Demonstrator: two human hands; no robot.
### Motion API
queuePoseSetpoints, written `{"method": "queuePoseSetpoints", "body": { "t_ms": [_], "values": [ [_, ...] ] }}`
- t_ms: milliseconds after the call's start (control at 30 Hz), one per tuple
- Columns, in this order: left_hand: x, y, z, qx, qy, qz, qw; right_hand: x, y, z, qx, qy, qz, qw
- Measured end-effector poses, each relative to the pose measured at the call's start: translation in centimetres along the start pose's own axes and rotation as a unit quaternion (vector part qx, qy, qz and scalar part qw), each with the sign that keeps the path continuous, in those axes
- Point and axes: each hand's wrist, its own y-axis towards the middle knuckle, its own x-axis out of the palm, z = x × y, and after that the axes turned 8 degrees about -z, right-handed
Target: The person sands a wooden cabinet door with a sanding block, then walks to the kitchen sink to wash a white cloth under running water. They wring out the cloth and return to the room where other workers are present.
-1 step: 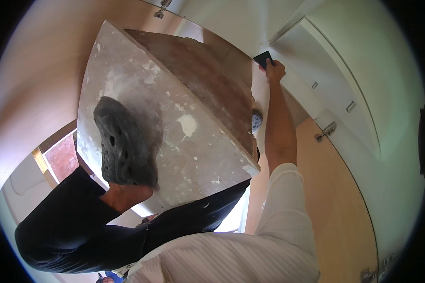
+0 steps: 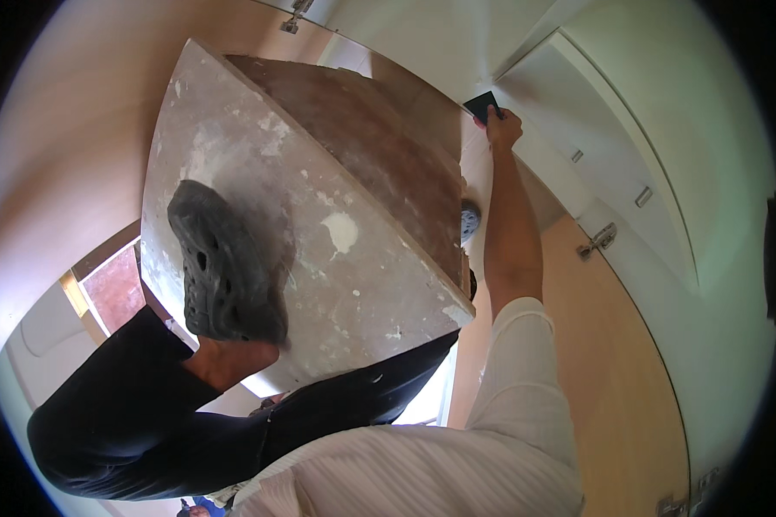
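Right hand gripping dark sanding block, white wall

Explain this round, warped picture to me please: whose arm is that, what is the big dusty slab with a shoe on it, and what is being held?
A fisheye camera worn on a person's head took this looking down, so straight edges bend. There is no machine, only the person's own hands. The right hand reaches out, bare forearm from a white sleeve, and holds a small dark flat tool against a pale surface. The left hand is out of view. The slab is a plaster-spattered platform; the person's foot in a dark grey perforated shoe stands on it, below dark trousers. At right is a white door with a handle.
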Motion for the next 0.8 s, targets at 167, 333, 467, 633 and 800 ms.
{"method": "queuePoseSetpoints", "body": {
  "t_ms": [167,333,467,633,800],
  "values": [
    [0.8,1.9,-0.6,-0.016,-0.003,-0.006,1.0,1.0,1.4,-0.3,-0.024,-0.077,0.041,0.996],
    [1.4,3.1,-0.9,-0.026,-0.005,-0.011,1.0,1.7,3.3,1.6,-0.095,-0.17,0.085,0.977],
    [1.9,3.4,-1.1,-0.033,-0.004,-0.014,0.999,2.6,3.5,0.1,-0.071,-0.206,0.099,0.971],
    [2.3,3.8,-0.9,-0.035,0.003,-0.012,0.999,2.7,2.7,-2.1,-0.056,-0.173,0.058,0.982],
    [2.6,4.2,-0.9,-0.036,0.004,-0.011,0.999,3.1,2.7,-2.3,-0.075,-0.18,0.062,0.979]
  ]
}}
